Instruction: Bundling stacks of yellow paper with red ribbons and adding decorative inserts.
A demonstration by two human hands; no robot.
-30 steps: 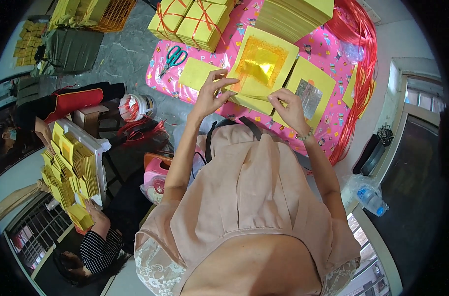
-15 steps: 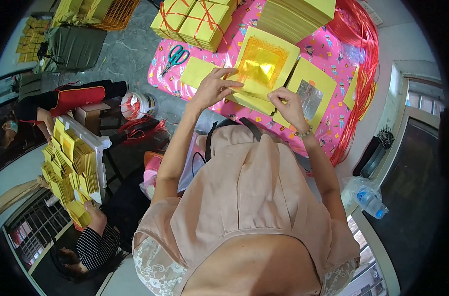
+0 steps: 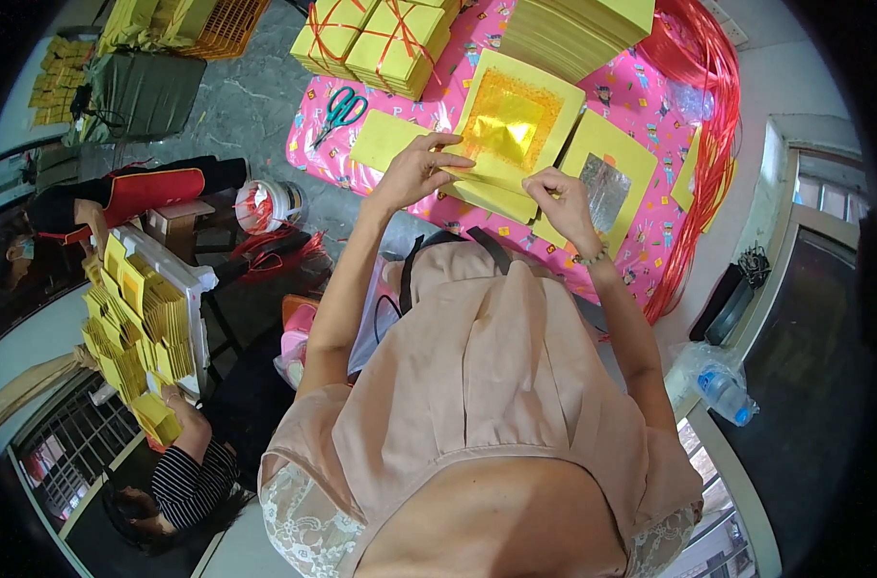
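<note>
A stack of yellow paper sheets with a gold foil square [image 3: 514, 130] lies on the pink patterned table [image 3: 651, 241]. My left hand [image 3: 414, 173] presses on the stack's near left edge, fingers spread over the top sheet. At the near right corner of the same stack, my right hand [image 3: 559, 197] pinches a sheet. Beside it on the right lies a yellow sheet with a silver foil square [image 3: 602, 178]. A plain yellow sheet [image 3: 385, 143] sits left of my left hand.
Green-handled scissors [image 3: 339, 108] lie on the table's left end. Tied yellow bundles [image 3: 381, 34] and a tall yellow paper stack [image 3: 573, 29] stand at the back. Red strings [image 3: 713, 144] hang on the right. Another person [image 3: 183, 472] handles folded yellow papers [image 3: 135, 328] at lower left.
My left hand has slid a little along the near edge of the gold foil stack. My right hand stays at its corner.
</note>
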